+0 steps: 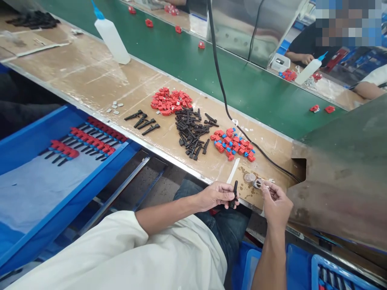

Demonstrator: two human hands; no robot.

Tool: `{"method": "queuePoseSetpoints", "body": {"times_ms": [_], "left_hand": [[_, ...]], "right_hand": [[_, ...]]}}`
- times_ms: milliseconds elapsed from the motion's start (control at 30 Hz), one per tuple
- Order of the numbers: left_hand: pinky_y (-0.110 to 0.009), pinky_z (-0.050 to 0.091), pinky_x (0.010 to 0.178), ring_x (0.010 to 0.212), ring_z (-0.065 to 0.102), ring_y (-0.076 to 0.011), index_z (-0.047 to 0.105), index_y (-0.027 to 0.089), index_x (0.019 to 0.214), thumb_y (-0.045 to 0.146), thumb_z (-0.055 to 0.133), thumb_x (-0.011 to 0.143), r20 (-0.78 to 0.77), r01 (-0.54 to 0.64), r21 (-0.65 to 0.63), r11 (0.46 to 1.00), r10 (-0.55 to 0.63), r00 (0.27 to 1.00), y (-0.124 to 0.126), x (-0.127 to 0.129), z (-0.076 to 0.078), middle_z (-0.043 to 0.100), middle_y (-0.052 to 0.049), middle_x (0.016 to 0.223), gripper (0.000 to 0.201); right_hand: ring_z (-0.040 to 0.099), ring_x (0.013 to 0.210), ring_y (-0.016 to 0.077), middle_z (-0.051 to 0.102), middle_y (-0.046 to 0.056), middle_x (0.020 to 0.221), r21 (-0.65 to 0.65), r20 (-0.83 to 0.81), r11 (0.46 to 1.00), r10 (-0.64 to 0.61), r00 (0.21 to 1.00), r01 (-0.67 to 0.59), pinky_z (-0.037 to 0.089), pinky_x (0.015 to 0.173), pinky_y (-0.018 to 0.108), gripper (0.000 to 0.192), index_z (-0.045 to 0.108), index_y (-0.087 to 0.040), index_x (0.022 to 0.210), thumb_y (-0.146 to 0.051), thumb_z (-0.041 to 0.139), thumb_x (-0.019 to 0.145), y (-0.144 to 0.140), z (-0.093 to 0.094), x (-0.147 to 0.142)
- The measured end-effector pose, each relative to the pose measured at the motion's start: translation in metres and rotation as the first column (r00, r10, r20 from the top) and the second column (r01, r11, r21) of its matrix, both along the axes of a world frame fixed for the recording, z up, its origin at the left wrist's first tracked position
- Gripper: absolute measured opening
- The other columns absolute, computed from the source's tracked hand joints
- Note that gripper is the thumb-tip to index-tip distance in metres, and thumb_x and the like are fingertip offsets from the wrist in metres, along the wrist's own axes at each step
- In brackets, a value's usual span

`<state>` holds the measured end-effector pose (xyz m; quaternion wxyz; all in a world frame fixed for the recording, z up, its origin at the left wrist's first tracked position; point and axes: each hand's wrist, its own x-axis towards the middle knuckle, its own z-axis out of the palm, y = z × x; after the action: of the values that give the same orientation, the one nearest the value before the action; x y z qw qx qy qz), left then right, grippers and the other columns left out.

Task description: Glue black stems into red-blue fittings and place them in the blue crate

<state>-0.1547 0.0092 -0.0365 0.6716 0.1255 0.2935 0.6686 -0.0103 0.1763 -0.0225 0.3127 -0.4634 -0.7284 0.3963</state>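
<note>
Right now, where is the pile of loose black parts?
The pile of black parts lies mid-bench, between the red pieces behind it and the red-and-blue pieces to its right.

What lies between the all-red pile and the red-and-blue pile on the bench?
In the head view, a heap of black parts lies between the red pile and the red-and-blue pile.

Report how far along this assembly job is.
Done: rows of assembled red-and-black pieces lie in the blue tray. In hand: the left hand holds one black stem; the right hand pinches a thin stick at a small cup. Left: piles of black stems and red caps.
</note>
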Motion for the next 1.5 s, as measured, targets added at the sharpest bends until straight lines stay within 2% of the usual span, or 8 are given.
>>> {"method": "queuePoseSetpoints", "body": {"times_ms": [233, 500, 767, 900, 1000, 1233, 1367, 1500], "left_hand": [[-0.017, 0.041, 0.052, 0.067, 0.068, -0.0129, 0.071, 0.008, 0.085, 0.043, 0.092, 0.06, -0.018, -0.005, -0.009, 1.0, 0.004, 1.0, -0.001, -0.003, -0.002, 0.07, -0.007, 0.075, 0.047], [-0.015, 0.042, 0.051, 0.065, 0.067, -0.011, 0.071, 0.008, 0.088, 0.044, 0.091, 0.063, 0.021, -0.036, -0.037, 0.999, 0.037, 0.999, 0.002, -0.004, -0.001, 0.068, -0.005, 0.073, 0.048], [-0.016, 0.044, 0.052, 0.066, 0.068, -0.0116, 0.071, 0.008, 0.089, 0.045, 0.09, 0.062, -0.006, -0.019, -0.037, 0.999, 0.019, 1.0, 0.004, -0.003, -0.002, 0.069, -0.006, 0.074, 0.049], [-0.015, 0.044, 0.051, 0.066, 0.068, -0.0112, 0.069, 0.008, 0.09, 0.043, 0.09, 0.063, 0.003, -0.031, -0.034, 0.999, 0.032, 0.999, 0.006, -0.004, -0.002, 0.068, -0.005, 0.074, 0.049], [-0.015, 0.044, 0.051, 0.065, 0.068, -0.0111, 0.068, 0.008, 0.091, 0.042, 0.09, 0.064, 0.024, -0.04, -0.034, 0.999, 0.041, 0.999, 0.008, -0.003, -0.002, 0.069, -0.005, 0.075, 0.048], [-0.017, 0.046, 0.052, 0.067, 0.067, -0.0118, 0.066, 0.009, 0.085, 0.043, 0.093, 0.058, 0.024, -0.057, -0.076, 0.996, 0.059, 0.998, 0.013, 0.001, 0.0, 0.067, -0.005, 0.078, 0.051], [-0.018, 0.047, 0.055, 0.067, 0.064, -0.01, 0.067, 0.009, 0.085, 0.042, 0.094, 0.058, 0.029, -0.084, -0.079, 0.993, 0.086, 0.996, 0.016, 0.003, 0.0, 0.067, -0.004, 0.08, 0.05], [-0.02, 0.048, 0.06, 0.068, 0.063, -0.01, 0.067, 0.009, 0.087, 0.04, 0.093, 0.059, 0.055, -0.115, -0.074, 0.991, 0.119, 0.991, 0.021, 0.006, 0.0, 0.066, -0.004, 0.081, 0.049]], "right_hand": [[0.065, 0.076, 0.0189, 0.073, 0.009, 0.091, 0.193, 0.113, 0.972, 0.117, 0.987, -0.137, 0.052, 0.067, 0.03, 0.037, 0.076, -0.018, 0.084, -0.052, 0.064, 0.079, 0.002, 0.015, -0.008], [0.067, 0.074, 0.0206, 0.073, 0.01, 0.088, 0.178, 0.056, 0.984, -0.001, 0.998, -0.009, 0.054, 0.071, 0.033, 0.038, 0.073, -0.016, 0.09, -0.051, 0.064, 0.078, 0.011, 0.013, 0.004], [0.059, 0.067, 0.0153, 0.066, 0.007, 0.084, 0.434, 0.203, 0.868, 0.167, 0.965, -0.241, 0.049, 0.064, 0.03, 0.031, 0.073, -0.018, 0.089, -0.042, 0.053, 0.091, 0.004, 0.016, 0.001], [0.065, 0.073, 0.0173, 0.07, 0.008, 0.088, 0.313, 0.052, 0.946, 0.072, 0.996, -0.085, 0.052, 0.066, 0.03, 0.035, 0.072, -0.017, 0.088, -0.05, 0.06, 0.086, 0.006, 0.012, 0.004], [0.065, 0.066, 0.018, 0.07, 0.007, 0.076, 0.143, -0.092, 0.987, -0.061, 0.994, 0.074, 0.053, 0.062, 0.03, 0.044, 0.069, -0.015, 0.084, -0.059, 0.07, 0.075, 0.006, 0.01, 0.004], [0.058, 0.053, 0.0137, 0.067, 0.003, 0.066, -0.11, -0.362, 0.951, -0.309, 0.88, 0.289, 0.042, 0.04, 0.022, 0.051, 0.065, -0.015, 0.077, -0.058, 0.085, 0.059, 0.0, 0.008, -0.005], [0.057, 0.054, 0.0099, 0.065, 0.002, 0.069, -0.318, -0.477, 0.927, -0.339, 0.811, 0.201, 0.038, 0.037, 0.017, 0.052, 0.061, -0.014, 0.075, -0.052, 0.09, 0.054, 0.003, 0.003, -0.005], [0.054, 0.057, 0.0079, 0.062, 0.001, 0.072, -0.371, -0.517, 0.925, -0.275, 0.811, 0.077, 0.038, 0.038, 0.015, 0.052, 0.058, -0.015, 0.075, -0.051, 0.09, 0.056, 0.002, 0.01, -0.001]]}}
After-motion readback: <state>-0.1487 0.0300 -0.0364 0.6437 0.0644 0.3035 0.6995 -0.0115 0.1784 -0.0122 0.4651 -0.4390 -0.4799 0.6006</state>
